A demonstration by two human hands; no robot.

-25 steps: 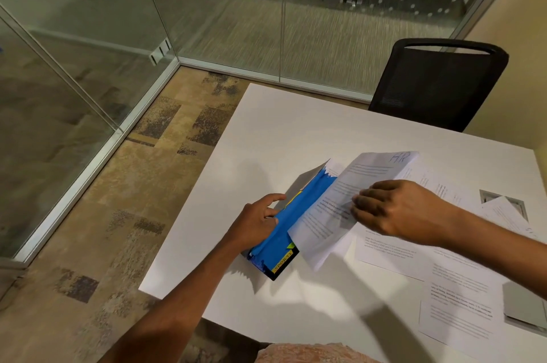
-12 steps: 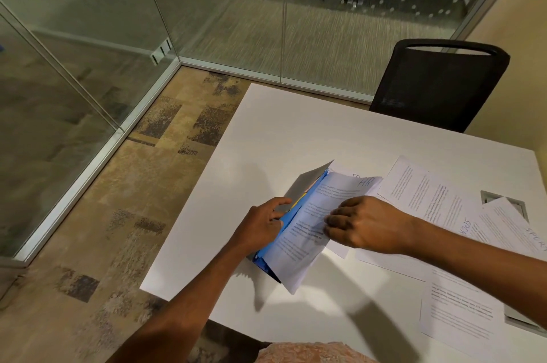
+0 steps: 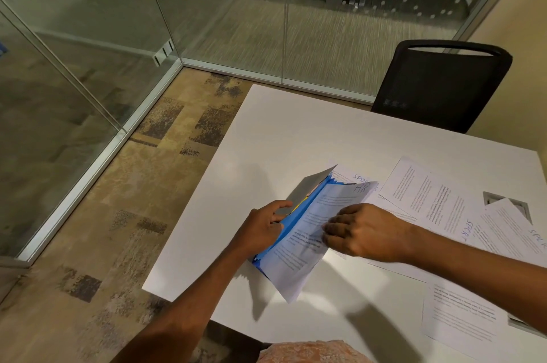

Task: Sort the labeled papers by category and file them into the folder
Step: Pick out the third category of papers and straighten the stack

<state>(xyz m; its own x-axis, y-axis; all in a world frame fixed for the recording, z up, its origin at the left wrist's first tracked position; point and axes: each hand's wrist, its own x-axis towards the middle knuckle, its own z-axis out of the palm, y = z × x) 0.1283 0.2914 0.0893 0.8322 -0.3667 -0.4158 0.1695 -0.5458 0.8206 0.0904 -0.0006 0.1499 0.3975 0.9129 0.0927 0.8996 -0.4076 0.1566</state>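
Note:
A blue expanding folder (image 3: 299, 214) with a grey cover flap lies on the white table (image 3: 296, 132), spread apart. My left hand (image 3: 263, 226) grips its left side and holds a pocket apart. My right hand (image 3: 361, 232) pinches a printed sheet marked "HR" (image 3: 310, 241), which sits partly inside the folder with its lower corner sticking out toward me. Another sheet marked "SPO..." (image 3: 355, 177) shows behind the folder.
Several loose printed sheets lie to the right, two marked "SPORT" (image 3: 438, 200) (image 3: 515, 232), one near the front edge (image 3: 461, 315). A black chair (image 3: 438, 84) stands at the table's far side. Glass walls enclose the left and back. A cable hatch (image 3: 491, 198) sits in the tabletop.
My right hand has carried the HR sheet leftward and down into the folder, covering most of the blue pockets. My left hand has stayed on the folder's left side.

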